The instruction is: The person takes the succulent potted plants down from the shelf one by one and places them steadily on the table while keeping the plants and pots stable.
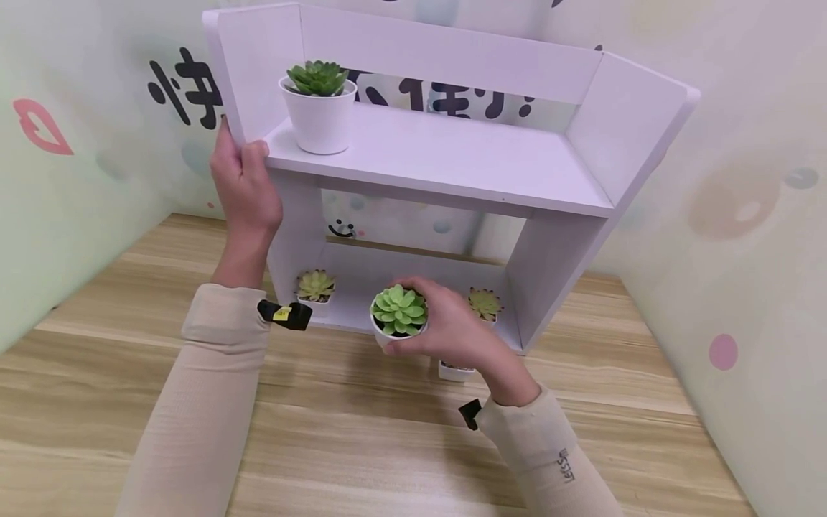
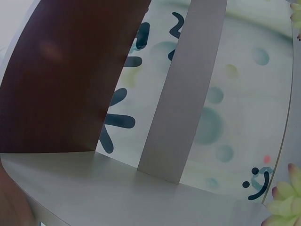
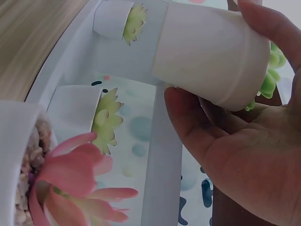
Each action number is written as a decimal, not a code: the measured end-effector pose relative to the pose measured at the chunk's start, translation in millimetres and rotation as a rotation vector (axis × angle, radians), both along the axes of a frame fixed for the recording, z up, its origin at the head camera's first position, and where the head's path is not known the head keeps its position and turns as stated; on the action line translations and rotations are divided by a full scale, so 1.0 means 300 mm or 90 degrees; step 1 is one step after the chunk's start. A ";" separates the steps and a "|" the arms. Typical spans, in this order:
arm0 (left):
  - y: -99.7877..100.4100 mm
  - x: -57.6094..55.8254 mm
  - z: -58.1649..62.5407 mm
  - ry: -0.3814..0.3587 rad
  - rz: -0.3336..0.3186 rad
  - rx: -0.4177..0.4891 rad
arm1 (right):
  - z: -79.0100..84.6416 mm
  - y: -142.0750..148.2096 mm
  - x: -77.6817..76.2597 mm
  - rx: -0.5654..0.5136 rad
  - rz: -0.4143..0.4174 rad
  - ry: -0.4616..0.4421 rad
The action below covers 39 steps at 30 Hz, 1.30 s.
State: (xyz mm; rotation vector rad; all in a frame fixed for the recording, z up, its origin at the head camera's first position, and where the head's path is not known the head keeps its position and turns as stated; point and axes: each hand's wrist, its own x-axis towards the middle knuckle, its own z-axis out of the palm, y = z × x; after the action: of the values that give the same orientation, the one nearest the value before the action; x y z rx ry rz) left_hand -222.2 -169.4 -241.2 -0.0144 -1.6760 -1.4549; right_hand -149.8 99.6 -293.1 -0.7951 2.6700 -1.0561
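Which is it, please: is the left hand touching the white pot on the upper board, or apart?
Apart. The head view shows bare upper board between the left hand and the white pot.

The wall reads "快" in black, with further characters partly behind the shelf, and a smiley. The right sleeve's lettering is unclear.
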 end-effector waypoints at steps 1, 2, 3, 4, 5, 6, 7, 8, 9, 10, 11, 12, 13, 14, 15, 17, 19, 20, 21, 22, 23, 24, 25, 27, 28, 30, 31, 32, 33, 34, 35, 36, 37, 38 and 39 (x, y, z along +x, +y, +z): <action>0.000 0.000 0.000 0.000 -0.001 0.000 | -0.002 -0.001 -0.001 0.003 0.000 0.001; 0.000 0.000 0.000 0.000 -0.002 0.001 | -0.003 -0.002 -0.001 0.004 0.000 0.000; 0.000 0.000 0.000 0.000 -0.003 0.001 | -0.005 -0.003 -0.001 0.008 0.001 0.002; 0.000 0.000 0.000 0.000 -0.003 0.001 | -0.006 -0.005 -0.001 0.010 0.001 0.002; 0.000 0.000 -0.001 0.000 -0.002 0.000 | -0.008 -0.006 -0.001 0.013 0.000 0.004; -0.001 0.000 -0.001 0.000 -0.002 0.000 | -0.010 -0.008 -0.001 0.015 0.001 0.004; -0.001 0.000 -0.001 0.000 -0.002 0.000 | -0.012 -0.010 -0.002 0.018 0.000 0.003; -0.002 0.000 -0.002 0.001 -0.002 0.000 | -0.012 -0.011 -0.001 0.022 -0.002 0.002; -0.002 0.000 -0.002 0.001 -0.002 0.000 | -0.014 -0.013 -0.002 0.025 -0.005 0.001; -0.002 0.000 -0.002 0.002 -0.002 0.000 | -0.015 -0.014 -0.002 0.028 -0.008 0.002; -0.002 0.000 -0.002 0.003 -0.003 0.000 | -0.016 -0.015 -0.003 0.032 -0.011 0.003; -0.002 0.000 -0.002 0.003 -0.002 -0.001 | -0.017 -0.017 -0.003 0.035 -0.012 0.002; -0.002 0.000 -0.002 0.004 -0.002 -0.001 | -0.018 -0.017 -0.004 0.039 -0.014 0.001; -0.002 0.000 -0.002 0.005 -0.002 -0.001 | -0.018 -0.018 -0.004 0.042 -0.015 0.003; -0.002 0.000 -0.001 0.007 -0.001 -0.001 | -0.019 -0.019 -0.004 0.046 -0.015 0.004; -0.001 -0.001 -0.001 0.009 -0.001 0.001 | -0.019 -0.021 -0.004 0.052 -0.015 0.005; -0.001 -0.001 -0.001 0.010 -0.001 0.001 | -0.019 -0.023 -0.004 0.058 -0.015 0.004; -0.002 -0.001 -0.001 0.011 -0.001 0.002 | -0.021 -0.023 -0.004 0.060 -0.014 0.005; -0.002 -0.001 -0.001 0.011 -0.001 0.002 | -0.023 -0.023 -0.005 0.063 -0.014 0.007; -0.002 -0.001 -0.001 0.011 -0.001 0.003 | -0.025 -0.024 -0.006 0.066 -0.013 0.009; -0.002 -0.001 -0.001 0.010 0.000 0.003 | -0.027 -0.024 -0.007 0.069 -0.011 0.011; -0.002 -0.001 -0.001 0.010 0.001 0.002 | -0.029 -0.024 -0.008 0.072 -0.010 0.014; -0.002 -0.001 -0.001 0.009 0.002 0.001 | -0.032 -0.024 -0.009 0.074 -0.008 0.017; -0.003 0.000 0.000 0.008 0.004 0.000 | -0.037 -0.025 -0.012 0.080 -0.007 0.021; -0.003 0.000 0.000 0.008 0.004 -0.001 | -0.038 -0.026 -0.013 0.081 -0.008 0.022; -0.003 0.000 0.001 0.008 0.004 -0.001 | -0.042 -0.027 -0.013 0.082 -0.008 0.022; -0.003 0.000 0.000 0.010 0.005 -0.001 | -0.044 -0.028 -0.014 0.082 -0.008 0.019; -0.002 0.000 0.000 0.012 0.006 0.000 | -0.045 -0.029 -0.013 0.084 -0.008 0.017; -0.002 0.000 -0.001 0.013 0.006 0.001 | -0.047 -0.030 -0.013 0.085 -0.008 0.016; -0.001 0.000 -0.001 0.015 0.007 0.002 | -0.049 -0.031 -0.013 0.086 -0.007 0.016; -0.001 -0.001 -0.002 0.017 0.009 0.003 | -0.052 -0.032 -0.014 0.087 -0.007 0.015; 0.000 -0.001 -0.003 0.019 0.010 0.003 | -0.055 -0.033 -0.015 0.088 -0.005 0.016; 0.001 -0.001 -0.003 0.021 0.011 0.003 | -0.058 -0.033 -0.016 0.091 -0.004 0.017; 0.001 -0.001 -0.003 0.021 0.011 0.003 | -0.062 -0.033 -0.017 0.094 -0.001 0.020; 0.001 -0.002 -0.003 0.018 0.009 0.003 | -0.066 -0.034 -0.019 0.096 0.002 0.021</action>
State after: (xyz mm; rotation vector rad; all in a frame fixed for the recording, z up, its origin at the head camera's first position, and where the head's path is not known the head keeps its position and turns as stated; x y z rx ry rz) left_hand -222.7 -169.2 -242.1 -0.0207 -1.6461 -1.4420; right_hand -155.5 89.5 -312.8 -0.7941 2.7358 -0.8348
